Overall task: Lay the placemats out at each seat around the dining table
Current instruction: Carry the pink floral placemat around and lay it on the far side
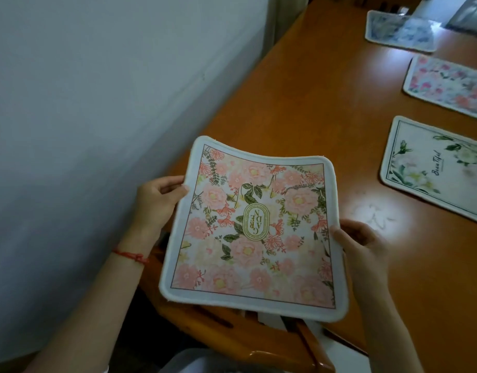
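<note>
A pink floral placemat (254, 227) with a gold oval label hangs in the air over the near corner of the wooden dining table (326, 109). My left hand (156, 203) pinches its left edge and my right hand (361, 246) grips its right edge, so the mat sags slightly between them. Three other placemats lie flat along the table's right side: a white one with green flowers (433, 168), a pink and blue floral one (447, 84), and a bluish one (398, 30) farthest away.
A grey wall (97, 117) runs close along the table's left edge. A wooden chair (232, 335) stands below the held mat, near the table corner. Bare tabletop stretches down the left and middle of the table.
</note>
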A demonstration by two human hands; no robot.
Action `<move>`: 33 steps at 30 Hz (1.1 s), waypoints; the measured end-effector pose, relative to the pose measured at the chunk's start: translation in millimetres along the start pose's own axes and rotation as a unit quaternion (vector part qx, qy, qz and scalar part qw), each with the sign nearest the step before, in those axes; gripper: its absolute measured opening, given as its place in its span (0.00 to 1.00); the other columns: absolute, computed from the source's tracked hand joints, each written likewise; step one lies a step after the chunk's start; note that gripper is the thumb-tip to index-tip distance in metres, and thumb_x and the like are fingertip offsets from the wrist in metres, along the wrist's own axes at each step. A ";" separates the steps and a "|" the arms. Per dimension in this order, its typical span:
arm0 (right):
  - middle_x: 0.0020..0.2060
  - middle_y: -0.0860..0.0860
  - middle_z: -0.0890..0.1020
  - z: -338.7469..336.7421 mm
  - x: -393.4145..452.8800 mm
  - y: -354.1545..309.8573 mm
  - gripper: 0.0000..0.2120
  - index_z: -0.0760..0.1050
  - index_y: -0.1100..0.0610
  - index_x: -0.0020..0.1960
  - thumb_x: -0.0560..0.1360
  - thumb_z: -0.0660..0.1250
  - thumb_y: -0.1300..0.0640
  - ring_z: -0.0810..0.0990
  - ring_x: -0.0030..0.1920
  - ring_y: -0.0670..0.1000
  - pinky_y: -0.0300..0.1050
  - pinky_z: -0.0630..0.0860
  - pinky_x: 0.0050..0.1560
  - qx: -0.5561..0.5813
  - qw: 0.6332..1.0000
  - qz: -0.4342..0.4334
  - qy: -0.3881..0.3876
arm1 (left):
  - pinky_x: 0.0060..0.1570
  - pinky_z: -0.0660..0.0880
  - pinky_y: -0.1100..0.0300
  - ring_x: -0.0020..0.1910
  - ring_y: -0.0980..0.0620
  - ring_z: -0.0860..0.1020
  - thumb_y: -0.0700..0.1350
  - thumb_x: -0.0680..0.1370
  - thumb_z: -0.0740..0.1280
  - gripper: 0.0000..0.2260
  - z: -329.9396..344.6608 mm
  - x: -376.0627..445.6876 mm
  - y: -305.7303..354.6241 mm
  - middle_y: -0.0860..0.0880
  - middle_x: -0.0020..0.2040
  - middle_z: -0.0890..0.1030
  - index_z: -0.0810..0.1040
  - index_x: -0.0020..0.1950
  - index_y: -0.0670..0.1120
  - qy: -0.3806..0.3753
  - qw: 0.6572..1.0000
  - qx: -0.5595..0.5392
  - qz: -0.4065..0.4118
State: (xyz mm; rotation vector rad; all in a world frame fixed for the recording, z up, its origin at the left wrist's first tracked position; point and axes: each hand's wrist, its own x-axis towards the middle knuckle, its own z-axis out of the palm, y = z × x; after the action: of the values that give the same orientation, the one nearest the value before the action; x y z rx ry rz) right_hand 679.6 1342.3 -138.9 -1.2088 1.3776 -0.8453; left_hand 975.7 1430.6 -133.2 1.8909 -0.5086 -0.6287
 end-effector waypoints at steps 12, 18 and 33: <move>0.39 0.51 0.82 5.1 32.6 31.3 0.06 0.77 0.54 0.45 0.70 0.69 0.63 0.82 0.33 0.44 0.36 0.79 0.32 -0.027 0.997 0.044 0.058 | 0.27 0.71 0.76 0.28 0.68 0.77 0.35 0.73 0.68 0.13 48.0 52.3 -11.2 0.54 0.39 0.78 0.78 0.57 0.38 -0.075 0.995 0.062 -0.007; 0.41 0.51 0.82 19.0 48.1 47.5 0.06 0.77 0.55 0.47 0.71 0.69 0.62 0.82 0.39 0.50 0.38 0.81 0.35 -0.042 0.993 0.058 0.093 | 0.33 0.75 0.69 0.38 0.58 0.78 0.36 0.74 0.68 0.13 70.0 87.5 -22.1 0.49 0.43 0.79 0.77 0.58 0.39 -0.125 0.988 0.089 -0.007; 0.41 0.49 0.80 41.4 87.6 83.2 0.09 0.77 0.60 0.52 0.72 0.69 0.61 0.81 0.41 0.48 0.40 0.80 0.39 -0.091 0.979 0.111 0.144 | 0.46 0.76 0.57 0.47 0.48 0.79 0.37 0.74 0.67 0.14 115.7 148.6 -54.8 0.44 0.52 0.80 0.76 0.60 0.39 -0.171 0.975 0.139 -0.008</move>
State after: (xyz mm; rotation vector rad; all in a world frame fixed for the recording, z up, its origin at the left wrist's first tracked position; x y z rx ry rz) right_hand 709.7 1282.8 -247.9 -1.0723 1.8224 -0.7686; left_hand 1021.0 1280.3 -250.7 2.0571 -0.8404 -0.9424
